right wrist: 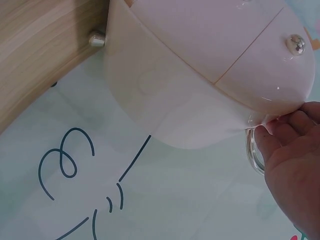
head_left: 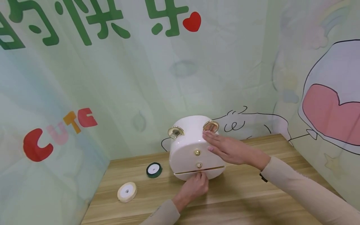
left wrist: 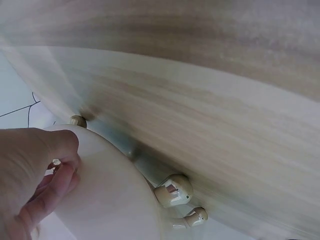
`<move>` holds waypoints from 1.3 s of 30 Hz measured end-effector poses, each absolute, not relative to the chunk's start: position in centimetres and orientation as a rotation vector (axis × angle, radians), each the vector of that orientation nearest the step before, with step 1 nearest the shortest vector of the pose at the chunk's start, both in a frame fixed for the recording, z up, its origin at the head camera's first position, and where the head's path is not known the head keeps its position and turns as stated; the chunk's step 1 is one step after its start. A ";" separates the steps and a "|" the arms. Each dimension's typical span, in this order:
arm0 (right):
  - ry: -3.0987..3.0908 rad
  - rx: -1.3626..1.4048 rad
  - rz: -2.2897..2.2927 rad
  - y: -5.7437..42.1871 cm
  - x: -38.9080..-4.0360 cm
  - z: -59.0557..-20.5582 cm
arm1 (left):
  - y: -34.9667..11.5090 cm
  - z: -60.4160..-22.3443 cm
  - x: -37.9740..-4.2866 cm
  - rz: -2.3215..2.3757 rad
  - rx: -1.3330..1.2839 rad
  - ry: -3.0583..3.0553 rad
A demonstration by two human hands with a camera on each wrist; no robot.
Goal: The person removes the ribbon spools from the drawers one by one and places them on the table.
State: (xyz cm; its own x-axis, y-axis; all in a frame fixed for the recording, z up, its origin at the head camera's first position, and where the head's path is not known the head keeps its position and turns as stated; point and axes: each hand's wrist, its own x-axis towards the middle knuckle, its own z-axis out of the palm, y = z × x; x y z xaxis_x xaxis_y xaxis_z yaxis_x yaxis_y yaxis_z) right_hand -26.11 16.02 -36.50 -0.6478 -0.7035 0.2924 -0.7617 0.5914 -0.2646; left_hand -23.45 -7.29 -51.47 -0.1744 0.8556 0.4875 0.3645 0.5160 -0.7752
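Observation:
A glossy white rounded drawer box [head_left: 180, 156] with two gold ear-shaped pieces stands on the table. Its front carries an upper gold knob [head_left: 197, 152] and a middle gold knob [head_left: 199, 165]. A gap runs above the bottom drawer [head_left: 215, 172], which sits slightly out. My left hand [head_left: 195, 187] pinches a gold knob [left wrist: 56, 163] low on the front, its fingers curled and mostly hiding it. My right hand [head_left: 229, 148] rests on the box's upper right side with fairly straight fingers, just below the right gold ear [head_left: 211, 126].
Left of the box, a dark green ribbon roll [head_left: 154, 170] and a cream ribbon roll [head_left: 127, 192] lie on the wood-grain table [head_left: 247, 193]. A printed cloth backdrop [head_left: 225, 72] rises behind the table and along both sides. Gold feet [left wrist: 175, 191] show under the box.

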 end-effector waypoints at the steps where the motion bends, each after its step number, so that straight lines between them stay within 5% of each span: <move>1: -2.665 1.232 0.550 16.0 -26.1 -36.4 | -7.3 -51.4 -23.3 0.617 -1.028 -1.758; 39: -2.642 1.205 0.413 15.8 -25.8 -36.4 | -7.7 -51.1 -13.9 0.456 -1.331 -1.847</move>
State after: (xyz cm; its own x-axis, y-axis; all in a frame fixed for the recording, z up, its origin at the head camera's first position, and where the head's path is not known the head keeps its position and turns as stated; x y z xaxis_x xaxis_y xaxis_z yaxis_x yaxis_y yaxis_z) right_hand -25.83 15.76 -36.39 -0.6446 -0.7028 0.3011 -0.7612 0.6269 -0.1661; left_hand -13.88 -7.72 -51.09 -0.1293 0.9108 0.3922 0.6232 0.3822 -0.6823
